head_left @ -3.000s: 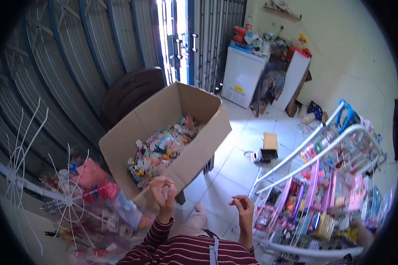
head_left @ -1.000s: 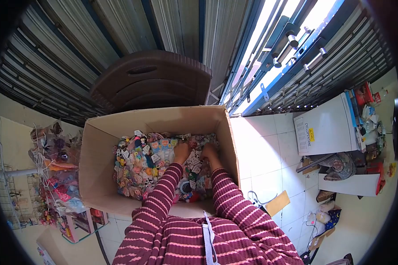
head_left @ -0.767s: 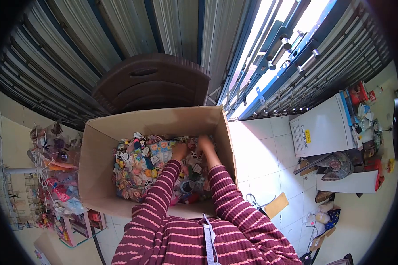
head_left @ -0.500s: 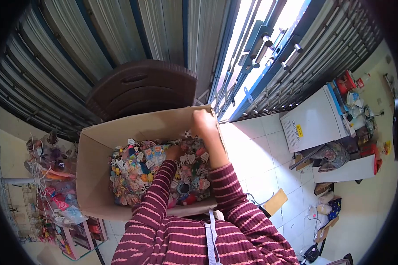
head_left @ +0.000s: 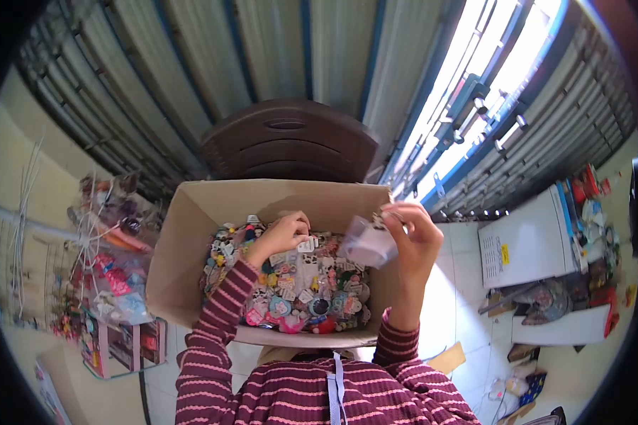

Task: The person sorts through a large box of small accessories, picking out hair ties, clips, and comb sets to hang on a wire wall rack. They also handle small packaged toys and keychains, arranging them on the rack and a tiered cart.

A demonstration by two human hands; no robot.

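Observation:
A deep cardboard box (head_left: 181, 244) stands in front of me, its bottom covered with many small colourful trinkets (head_left: 280, 307), several on white cards. My left hand (head_left: 285, 234) is inside the box with its fingers curled, right above a white card (head_left: 306, 245). Whatever is between those fingertips, if anything, is hidden. Over the box's right edge, my right hand (head_left: 420, 234) pinches the top of a clear plastic bag (head_left: 368, 243). A small dark-and-light patterned bit shows at its fingertips. The bag hangs to the left, tilted over the trinkets.
A brown plastic chair (head_left: 287, 142) stands behind the box, against a metal shutter (head_left: 276, 49). Bagged goods (head_left: 117, 283) hang at left above a pink-framed rack (head_left: 120, 347). On the right are a white cabinet (head_left: 521, 244) and a tiled floor (head_left: 468, 312).
My right hand has moved from the box's far right corner toward me and now holds up the clear bag. My left hand has risen from among the trinkets. The view has shifted.

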